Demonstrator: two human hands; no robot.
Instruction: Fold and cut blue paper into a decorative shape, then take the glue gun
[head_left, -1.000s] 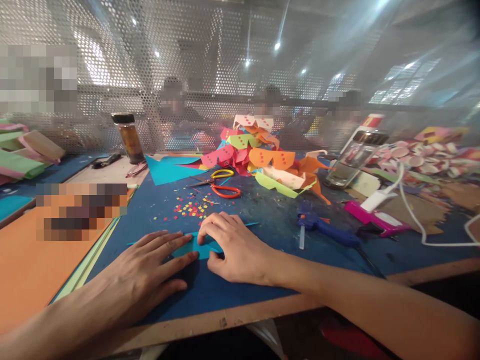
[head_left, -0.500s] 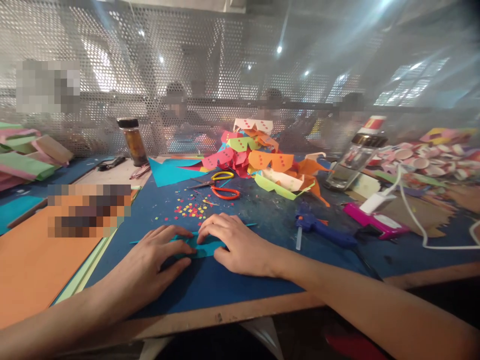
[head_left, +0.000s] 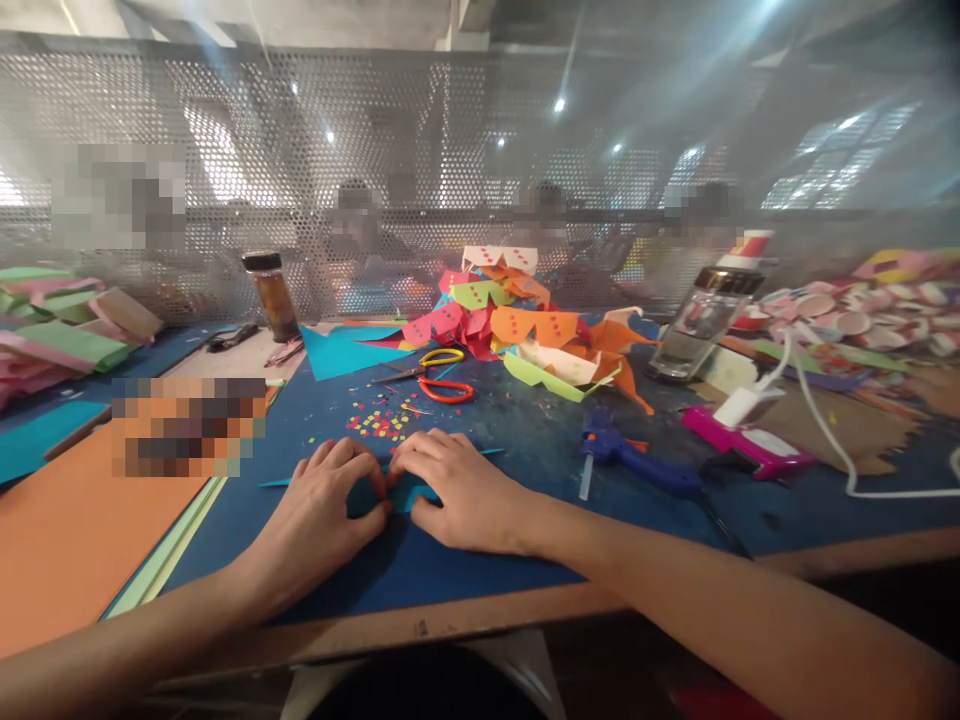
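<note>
A piece of blue paper (head_left: 411, 492) with long thin pointed ends lies at the near middle of the table, mostly covered by my hands. My left hand (head_left: 322, 515) grips its left part, with thumb and fingers curled together on it. Close beside it, my right hand (head_left: 469, 500) bends its fingers over the paper's far edge, its thumb at the near edge. The fingertips of both hands almost meet at the paper's middle. Just beyond lie small red and yellow paper squares (head_left: 379, 424) and scissors (head_left: 431, 375) with yellow and red handles.
Folded paper masks (head_left: 534, 325) are piled at the back. A blue glue gun (head_left: 637, 460), a pink power strip (head_left: 750, 445) with a white cable and a glass bottle (head_left: 701, 325) stand right. Orange sheets (head_left: 67, 550) lie left; a dark-lidded jar (head_left: 274, 300) stands behind.
My left hand has closed from loosely bent fingers into a pinch on the blue paper. My right hand has shifted slightly left. The whole view has moved a little.
</note>
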